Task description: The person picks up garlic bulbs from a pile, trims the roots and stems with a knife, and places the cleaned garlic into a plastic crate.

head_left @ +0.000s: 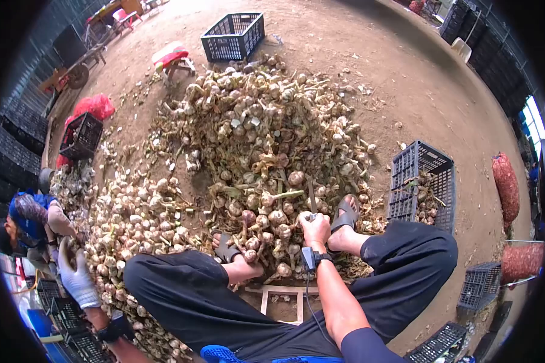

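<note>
My right hand (315,231), bare with a device strapped at the wrist, is closed round a knife (311,195) whose blade points away from me over the garlic pile (254,133). It is between my sandalled feet, close to the right one. My left hand (77,283) wears a pale glove and is far out to the left, beside loose garlic bulbs (136,218). Its fingers are apart, and I see nothing held in them. Stems and dry leaves are mixed into the pile. A wooden frame (283,291) lies between my legs.
A black crate (232,47) stands beyond the pile, another crate (404,181) near my right knee. A low stool (174,59) with a red cover is behind the pile. At the left a co-worker (33,212) bends down. Red mesh sacks (505,187) are at the right.
</note>
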Demonstrator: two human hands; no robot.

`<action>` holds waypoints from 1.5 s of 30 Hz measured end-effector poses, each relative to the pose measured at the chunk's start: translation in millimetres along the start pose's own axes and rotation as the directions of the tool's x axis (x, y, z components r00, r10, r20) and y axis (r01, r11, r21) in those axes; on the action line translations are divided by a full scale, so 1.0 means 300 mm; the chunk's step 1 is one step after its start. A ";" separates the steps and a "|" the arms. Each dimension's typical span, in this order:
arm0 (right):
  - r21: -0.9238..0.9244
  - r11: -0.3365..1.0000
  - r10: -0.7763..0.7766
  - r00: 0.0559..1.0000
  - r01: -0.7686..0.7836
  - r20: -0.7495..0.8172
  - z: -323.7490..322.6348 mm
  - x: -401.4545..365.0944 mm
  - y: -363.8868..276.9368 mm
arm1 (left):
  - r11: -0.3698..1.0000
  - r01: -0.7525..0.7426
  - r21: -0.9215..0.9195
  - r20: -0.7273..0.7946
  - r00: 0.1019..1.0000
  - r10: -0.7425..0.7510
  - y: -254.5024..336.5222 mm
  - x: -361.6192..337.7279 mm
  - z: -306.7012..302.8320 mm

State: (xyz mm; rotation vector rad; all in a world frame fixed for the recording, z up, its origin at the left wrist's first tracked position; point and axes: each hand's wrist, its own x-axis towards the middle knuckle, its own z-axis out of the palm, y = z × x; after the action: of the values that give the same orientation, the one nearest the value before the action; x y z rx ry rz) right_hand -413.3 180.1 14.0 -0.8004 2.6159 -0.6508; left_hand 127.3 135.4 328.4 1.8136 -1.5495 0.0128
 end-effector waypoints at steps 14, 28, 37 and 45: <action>0.484 0.875 -0.008 0.999 -0.018 0.052 -0.132 -0.056 -0.089 | 0.783 -0.391 -0.485 0.523 0.588 0.617 0.825 -0.272 0.516; 0.890 0.343 -0.541 0.711 -0.301 0.449 -0.602 -0.314 -0.463 | 0.695 -0.278 -0.663 0.504 0.520 0.689 0.811 -0.305 0.617; 0.371 0.312 -0.878 0.415 0.875 -0.238 -0.552 -0.289 -0.419 | 0.615 0.305 -0.727 0.656 0.572 0.492 0.730 -0.317 0.649; 0.311 0.276 -0.901 0.357 0.909 -0.245 -0.549 -0.348 -0.459 | 0.541 0.378 -0.751 0.657 0.515 0.551 0.713 -0.303 0.628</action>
State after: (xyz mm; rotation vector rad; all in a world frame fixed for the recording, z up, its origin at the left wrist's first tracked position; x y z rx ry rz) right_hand -340.9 193.8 241.1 -2.1604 1.6132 -1.4116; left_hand -163.2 113.3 260.5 0.8096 -1.7570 -1.6031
